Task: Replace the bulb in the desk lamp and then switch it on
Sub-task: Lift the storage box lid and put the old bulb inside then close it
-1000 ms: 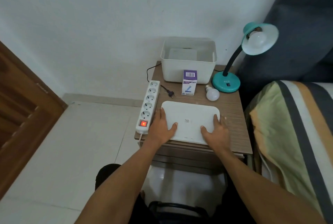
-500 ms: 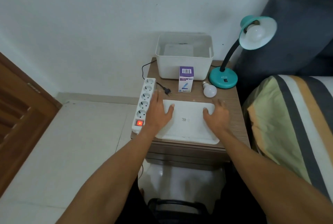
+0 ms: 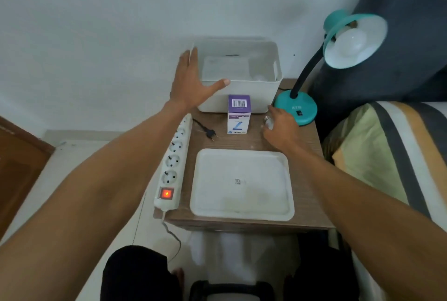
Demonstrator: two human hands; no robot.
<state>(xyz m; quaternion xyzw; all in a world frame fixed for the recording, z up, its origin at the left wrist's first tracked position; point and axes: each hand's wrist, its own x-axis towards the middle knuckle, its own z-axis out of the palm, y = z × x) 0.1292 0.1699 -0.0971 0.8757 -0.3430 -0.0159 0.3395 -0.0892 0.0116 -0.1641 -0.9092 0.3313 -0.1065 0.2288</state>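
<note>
A teal desk lamp stands at the back right of the small wooden table (image 3: 308, 179), its base (image 3: 306, 108) beside the bed. The shade (image 3: 372, 27) faces me with a white bulb (image 3: 352, 43) in it. A loose white bulb (image 3: 268, 123) lies left of the lamp base, and my right hand (image 3: 283, 131) is closed over it, leaving only its metal screw end visible. My left hand (image 3: 191, 85) is spread open at the front left corner of the white bin (image 3: 242, 98). The lamp's plug (image 3: 211, 134) lies unplugged on the table.
A purple and white bulb box (image 3: 239, 114) stands in front of the bin. A white lid (image 3: 242, 184) lies flat at the table's front. A power strip (image 3: 173, 162) with its red switch lit runs along the left edge. A striped bed (image 3: 387, 150) is to the right.
Both hands left the white lid. My left hand rose to the bin's front left corner, and my right hand went forward and closed over the loose bulb.
</note>
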